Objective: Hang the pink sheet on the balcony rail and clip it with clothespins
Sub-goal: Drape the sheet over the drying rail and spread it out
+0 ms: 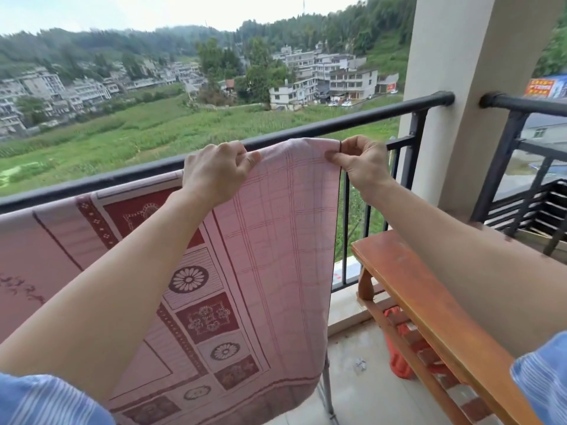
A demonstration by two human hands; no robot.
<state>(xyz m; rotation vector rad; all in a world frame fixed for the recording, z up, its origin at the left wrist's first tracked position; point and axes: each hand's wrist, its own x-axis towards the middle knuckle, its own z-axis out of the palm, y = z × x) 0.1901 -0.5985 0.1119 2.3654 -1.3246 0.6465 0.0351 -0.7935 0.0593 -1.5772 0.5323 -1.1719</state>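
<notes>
A: Where is the pink sheet (pixel 276 240)?

B: It fills the lower left, from nine o'clock to six. Its top right corner is lifted to the black balcony rail (pixel 129 179), which crosses the view from nine o'clock up to two. Further left the rail shows bare above the cloth, so there the sheet is not over it.

A: And the hands?

B: The left hand (pixel 214 173), at eleven o'clock, grips the top edge with curled fingers and thumb. The right hand (pixel 359 167), at one o'clock, pinches the corner hem between thumb and forefinger. Both are at rail height.

A: What could go wrong?

B: I would say the main risk is the drop beyond the rail: open fields and houses lie far below. With only a small pinch on the corner, a gust or a slip could carry the cloth over. Uneven draping could also let the heavier side pull it off before it is clipped.

A: Are clothespins at hand?

B: None that I can make out. At four o'clock stands a wooden bench (pixel 429 302); something small lies on the floor beside it, too small to identify. Fetching pins would likely mean freeing a hand.
</notes>
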